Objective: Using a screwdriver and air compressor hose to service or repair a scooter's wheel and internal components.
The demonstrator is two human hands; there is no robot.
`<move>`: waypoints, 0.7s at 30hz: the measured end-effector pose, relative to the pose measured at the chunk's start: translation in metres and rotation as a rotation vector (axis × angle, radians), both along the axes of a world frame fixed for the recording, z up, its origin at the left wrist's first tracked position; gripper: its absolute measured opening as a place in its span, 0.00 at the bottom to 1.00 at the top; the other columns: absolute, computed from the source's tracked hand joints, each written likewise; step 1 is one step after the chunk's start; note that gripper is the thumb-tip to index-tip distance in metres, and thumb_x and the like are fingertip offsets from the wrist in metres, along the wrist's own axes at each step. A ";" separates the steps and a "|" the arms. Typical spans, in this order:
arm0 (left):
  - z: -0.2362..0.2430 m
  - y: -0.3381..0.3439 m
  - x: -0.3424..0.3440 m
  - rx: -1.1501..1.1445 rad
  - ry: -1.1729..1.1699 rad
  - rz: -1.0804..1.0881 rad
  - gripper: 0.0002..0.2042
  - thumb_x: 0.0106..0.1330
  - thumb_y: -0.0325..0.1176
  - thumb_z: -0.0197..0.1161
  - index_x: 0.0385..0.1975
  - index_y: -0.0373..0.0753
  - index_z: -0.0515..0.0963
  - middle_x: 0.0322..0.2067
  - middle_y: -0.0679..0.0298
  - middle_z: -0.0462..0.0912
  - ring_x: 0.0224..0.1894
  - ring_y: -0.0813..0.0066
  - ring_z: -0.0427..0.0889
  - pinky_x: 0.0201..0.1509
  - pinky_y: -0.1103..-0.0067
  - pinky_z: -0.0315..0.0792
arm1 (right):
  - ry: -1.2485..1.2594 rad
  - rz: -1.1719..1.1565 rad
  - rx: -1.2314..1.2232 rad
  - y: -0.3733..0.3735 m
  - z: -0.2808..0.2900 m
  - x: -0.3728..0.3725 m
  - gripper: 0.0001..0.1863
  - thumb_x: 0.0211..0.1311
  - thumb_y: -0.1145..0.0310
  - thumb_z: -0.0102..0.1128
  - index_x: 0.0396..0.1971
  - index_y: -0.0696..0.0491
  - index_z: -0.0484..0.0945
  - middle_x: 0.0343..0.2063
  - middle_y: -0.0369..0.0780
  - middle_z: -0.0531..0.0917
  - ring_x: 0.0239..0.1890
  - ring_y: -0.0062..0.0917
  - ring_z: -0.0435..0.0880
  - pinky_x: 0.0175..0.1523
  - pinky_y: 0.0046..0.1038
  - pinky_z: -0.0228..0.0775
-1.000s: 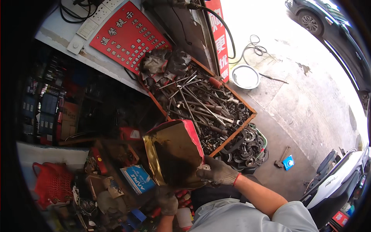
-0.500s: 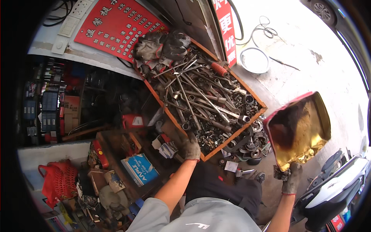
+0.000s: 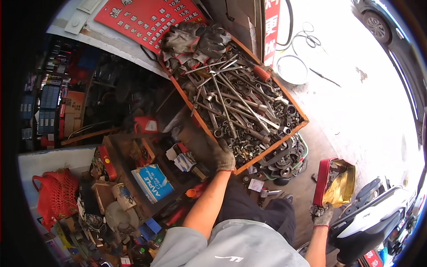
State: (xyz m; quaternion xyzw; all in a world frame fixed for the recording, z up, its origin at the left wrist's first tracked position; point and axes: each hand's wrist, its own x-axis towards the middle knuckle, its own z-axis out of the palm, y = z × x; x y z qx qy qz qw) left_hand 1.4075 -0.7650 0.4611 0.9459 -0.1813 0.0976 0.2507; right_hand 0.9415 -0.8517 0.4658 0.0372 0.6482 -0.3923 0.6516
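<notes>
A gloved left hand of mine (image 3: 224,158) grips the near left edge of a wooden tray (image 3: 266,153). Wrenches, sockets and long metal bars (image 3: 240,100) lie heaped inside this tray. Out to the right, my right hand (image 3: 324,216), also gloved, is closed on the lower end of a cut-open tin (image 3: 325,181). Its outer wall is red and its inside gold with dark stains. A dark, grimy clump (image 3: 316,211) shows by the right fingers; what it is I cannot make out.
Work gloves (image 3: 189,42) cover the tray's far left corner. A basin of metal parts (image 3: 291,162) sits below its right side. A blue box (image 3: 153,182) and a red basket (image 3: 58,196) are at left. A white vehicle part (image 3: 371,218) stands beside my right arm.
The tin has come down and tilted, so its red side wall now shows more and its gold inside less. My left hand stays at the tray's edge. The whole view has shifted slightly.
</notes>
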 end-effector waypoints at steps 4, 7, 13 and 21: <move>0.009 -0.002 0.002 -0.148 0.137 -0.012 0.30 0.65 0.27 0.50 0.68 0.31 0.51 0.59 0.39 0.65 0.62 0.49 0.66 0.67 0.68 0.57 | 0.099 0.070 0.088 0.012 -0.008 0.008 0.18 0.60 0.54 0.42 0.40 0.52 0.71 0.24 0.43 0.78 0.16 0.35 0.72 0.19 0.34 0.69; 0.008 0.003 0.003 -0.272 0.260 -0.055 0.31 0.66 0.31 0.53 0.67 0.30 0.51 0.61 0.40 0.64 0.63 0.47 0.64 0.67 0.67 0.56 | 0.045 -0.001 0.061 0.030 -0.008 0.016 0.18 0.60 0.54 0.41 0.39 0.52 0.71 0.22 0.43 0.78 0.13 0.34 0.70 0.15 0.33 0.65; -0.015 0.033 0.023 -0.369 0.315 -0.263 0.29 0.69 0.28 0.51 0.68 0.29 0.51 0.62 0.45 0.64 0.61 0.53 0.68 0.63 0.69 0.63 | 0.033 0.032 0.015 0.080 0.015 0.035 0.20 0.61 0.58 0.43 0.49 0.53 0.73 0.40 0.42 0.82 0.35 0.37 0.82 0.38 0.43 0.78; 0.037 0.051 0.087 -0.587 0.446 -0.343 0.25 0.64 0.24 0.56 0.61 0.29 0.62 0.56 0.46 0.71 0.60 0.50 0.70 0.65 0.66 0.61 | 0.031 0.109 0.099 0.095 -0.006 0.009 0.19 0.61 0.57 0.44 0.45 0.52 0.73 0.34 0.40 0.83 0.31 0.34 0.82 0.35 0.39 0.77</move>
